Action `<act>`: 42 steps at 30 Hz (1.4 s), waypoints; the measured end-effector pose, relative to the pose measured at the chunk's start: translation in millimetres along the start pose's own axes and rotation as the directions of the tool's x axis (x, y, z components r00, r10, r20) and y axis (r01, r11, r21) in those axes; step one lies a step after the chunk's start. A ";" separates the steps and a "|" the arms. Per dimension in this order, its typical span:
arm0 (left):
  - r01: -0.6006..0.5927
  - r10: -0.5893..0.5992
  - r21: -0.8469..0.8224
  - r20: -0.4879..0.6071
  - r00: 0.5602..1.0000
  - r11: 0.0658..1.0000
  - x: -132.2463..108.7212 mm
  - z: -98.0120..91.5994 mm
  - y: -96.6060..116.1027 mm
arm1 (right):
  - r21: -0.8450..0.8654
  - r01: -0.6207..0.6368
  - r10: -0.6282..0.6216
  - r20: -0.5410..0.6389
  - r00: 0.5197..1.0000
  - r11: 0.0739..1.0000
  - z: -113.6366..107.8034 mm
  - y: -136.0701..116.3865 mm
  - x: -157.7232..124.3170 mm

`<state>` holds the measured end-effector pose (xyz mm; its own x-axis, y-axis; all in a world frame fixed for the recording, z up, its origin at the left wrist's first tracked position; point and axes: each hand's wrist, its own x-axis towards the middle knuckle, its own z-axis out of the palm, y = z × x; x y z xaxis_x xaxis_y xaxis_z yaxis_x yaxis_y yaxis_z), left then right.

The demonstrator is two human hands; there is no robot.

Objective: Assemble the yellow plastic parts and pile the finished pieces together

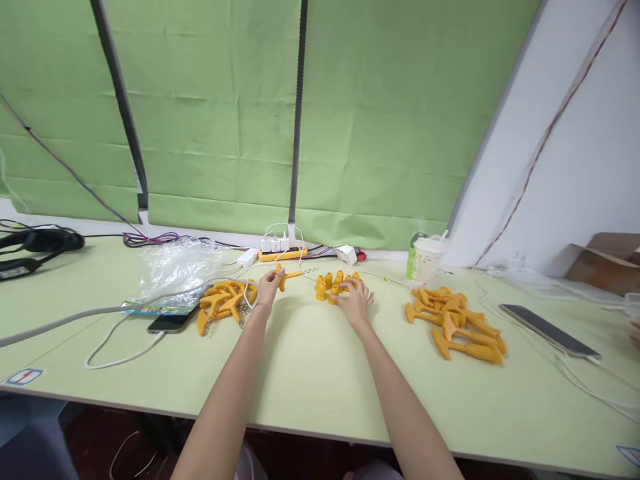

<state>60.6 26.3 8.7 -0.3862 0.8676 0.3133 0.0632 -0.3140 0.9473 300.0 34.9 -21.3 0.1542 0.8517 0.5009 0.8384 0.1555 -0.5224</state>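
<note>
My left hand (270,288) is closed on the yellow T-shaped handle of a corkscrew (290,274), whose metal spiral points right. My right hand (355,301) reaches into a group of small yellow bell-shaped caps (321,288), thumb and fingers closed round the near cap (333,293); the fingers partly hide the caps behind. Left of my left hand lies a pile of yellow corkscrews (225,301) with bare metal spirals. Right of my right hand is another pile of yellow T-handled pieces (453,319); no spirals show there.
Clear plastic wrap (177,267) and a cabled phone (173,323) lie at left. A power strip (283,254) stands behind. At right are a drink cup (427,260), a dark tablet-like device (547,330), a cardboard box (603,267) and another person's hand (634,331).
</note>
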 end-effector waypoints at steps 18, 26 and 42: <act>0.247 -0.176 -0.298 0.246 0.953 0.922 -8.3 22.5 6.4 | 0.815 -0.187 -0.135 0.307 0.942 0.548 -22.8 -36.6 -6.6; 0.181 -0.120 -0.339 0.191 0.974 0.923 -16.8 21.1 17.3 | 0.789 -0.379 -0.045 0.455 0.889 0.483 -46.9 -20.1 -1.0; 0.049 -0.004 -0.304 0.148 0.989 0.951 -15.4 27.0 16.1 | 0.714 -0.333 -0.032 0.445 0.895 0.617 -47.0 -14.0 3.2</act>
<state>92.4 18.4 21.0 -0.2461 0.9162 0.3163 -0.2386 -0.3735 0.8964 313.3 12.0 20.0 -0.1210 0.9800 0.1582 0.0926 0.1698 -0.9811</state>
